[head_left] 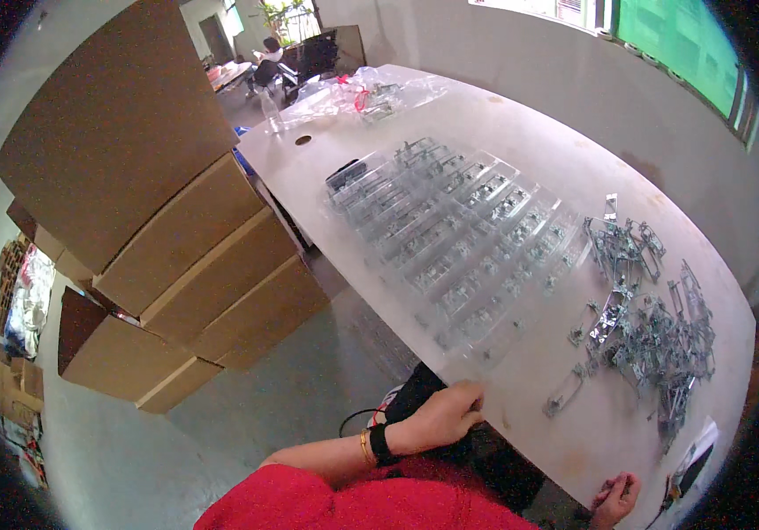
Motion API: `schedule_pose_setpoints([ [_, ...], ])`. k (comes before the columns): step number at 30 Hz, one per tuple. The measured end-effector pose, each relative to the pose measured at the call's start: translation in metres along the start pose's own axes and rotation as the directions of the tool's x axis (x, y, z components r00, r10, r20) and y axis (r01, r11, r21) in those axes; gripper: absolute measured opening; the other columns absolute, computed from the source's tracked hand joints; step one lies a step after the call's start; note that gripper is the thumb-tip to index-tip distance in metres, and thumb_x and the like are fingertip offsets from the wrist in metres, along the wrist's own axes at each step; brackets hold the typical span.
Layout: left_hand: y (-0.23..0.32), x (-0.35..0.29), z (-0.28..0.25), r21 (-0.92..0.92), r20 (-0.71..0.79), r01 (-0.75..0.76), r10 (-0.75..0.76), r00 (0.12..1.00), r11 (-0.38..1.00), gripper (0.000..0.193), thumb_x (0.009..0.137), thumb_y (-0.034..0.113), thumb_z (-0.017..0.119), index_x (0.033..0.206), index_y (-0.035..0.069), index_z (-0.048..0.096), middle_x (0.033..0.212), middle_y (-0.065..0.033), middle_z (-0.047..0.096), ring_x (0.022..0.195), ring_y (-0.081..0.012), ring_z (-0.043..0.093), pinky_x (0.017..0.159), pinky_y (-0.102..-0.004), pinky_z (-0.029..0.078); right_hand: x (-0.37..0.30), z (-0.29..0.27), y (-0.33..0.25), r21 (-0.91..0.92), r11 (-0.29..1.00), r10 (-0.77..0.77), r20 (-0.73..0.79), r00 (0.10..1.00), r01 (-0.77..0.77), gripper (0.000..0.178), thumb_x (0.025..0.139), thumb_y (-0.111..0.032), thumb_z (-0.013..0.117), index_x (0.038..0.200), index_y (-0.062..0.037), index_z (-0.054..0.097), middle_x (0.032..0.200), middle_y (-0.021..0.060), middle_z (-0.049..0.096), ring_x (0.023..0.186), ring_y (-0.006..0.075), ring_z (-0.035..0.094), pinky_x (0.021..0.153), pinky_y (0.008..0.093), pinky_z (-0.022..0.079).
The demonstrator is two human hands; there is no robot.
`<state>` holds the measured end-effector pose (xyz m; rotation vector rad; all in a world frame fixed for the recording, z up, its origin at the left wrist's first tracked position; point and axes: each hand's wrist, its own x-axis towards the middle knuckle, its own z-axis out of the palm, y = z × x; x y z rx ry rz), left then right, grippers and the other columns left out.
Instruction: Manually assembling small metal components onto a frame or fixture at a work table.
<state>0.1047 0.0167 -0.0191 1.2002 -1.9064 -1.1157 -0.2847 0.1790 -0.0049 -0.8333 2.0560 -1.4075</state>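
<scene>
My left hand (450,413) is closed at the near edge of the white table (521,424), its fingers curled under so that anything inside is hidden. Toward the lower right, my right hand (615,500) rests by the same edge, fingers curled in and nothing showing in them. Between and beyond the hands lies a heap of small metal bracket-like parts (653,344), with one loose metal frame piece (565,393) nearer me. Clear plastic trays (459,247) with rows of compartments cover the middle of the table and hold similar metal parts.
Large cardboard boxes (212,274) stand on the floor left of the table. Plastic bags with red ties (362,97) lie at its far end, near a clear bottle (271,113). Another person (269,62) sits in the background. A wall runs along the right side.
</scene>
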Motion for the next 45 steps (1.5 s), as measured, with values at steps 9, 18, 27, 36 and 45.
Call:
schedule_pose_setpoints([
  [9,-0.021,0.001,0.012,-0.015,-0.095,-0.135,0.133,0.987,0.991,0.019,0.086,0.011,0.07,0.092,0.0,0.056,0.09,-0.0229,0.061,0.088,-0.0432,0.059,0.076,-0.0476,0.048,0.023,-0.005,0.035,0.087,0.996,-0.014,-0.02,1.0,0.015,0.011,0.104,-0.018,0.058,0.101,-0.0075,0.058,0.073,0.0028,0.06,0.049,0.0075,0.048,0.043,0.0224,0.039],
  [18,-0.015,0.009,0.006,0.052,-0.027,-0.065,0.066,0.997,0.997,0.021,0.086,0.017,0.068,0.092,0.0,0.058,0.091,-0.0225,0.062,0.087,-0.0438,0.061,0.076,-0.0499,0.049,0.045,-0.011,0.062,0.057,0.98,-0.195,0.025,0.981,0.193,0.01,0.105,-0.015,0.055,0.099,-0.0075,0.056,0.07,0.0006,0.055,0.047,0.0058,0.044,0.041,0.0215,0.035],
  [27,-0.01,0.006,0.0,-0.037,0.041,0.099,-0.097,0.994,0.994,0.021,0.089,0.022,0.062,0.092,0.002,0.062,0.084,-0.0214,0.068,0.08,-0.0422,0.066,0.072,-0.0509,0.052,0.058,-0.053,0.073,-0.355,0.81,-0.483,0.05,0.874,0.468,0.015,0.102,-0.006,0.055,0.114,-0.0013,0.061,0.101,0.0079,0.065,0.09,0.016,0.061,0.08,0.0289,0.05],
  [36,-0.004,0.014,-0.029,0.347,-0.137,0.144,-0.102,0.985,0.927,0.031,0.094,0.032,0.062,0.097,0.001,0.062,0.094,-0.0266,0.068,0.09,-0.0476,0.065,0.076,-0.0543,0.052,0.043,-0.05,0.059,-0.576,0.632,-0.541,0.153,0.827,0.519,0.027,0.101,-0.003,0.05,0.126,0.0029,0.059,0.124,0.0171,0.061,0.118,0.0312,0.058,0.105,0.0386,0.044],
  [45,0.007,0.025,-0.047,0.378,-0.019,0.15,-0.154,0.988,0.914,0.034,0.092,0.035,0.066,0.094,0.001,0.061,0.094,-0.027,0.067,0.091,-0.0472,0.065,0.078,-0.0539,0.051,0.034,-0.043,0.046,-0.61,0.643,-0.45,0.188,0.873,0.463,0.033,0.104,-0.008,0.048,0.136,0.0001,0.055,0.149,0.019,0.05,0.141,0.037,0.044,0.118,0.0436,0.034],
])
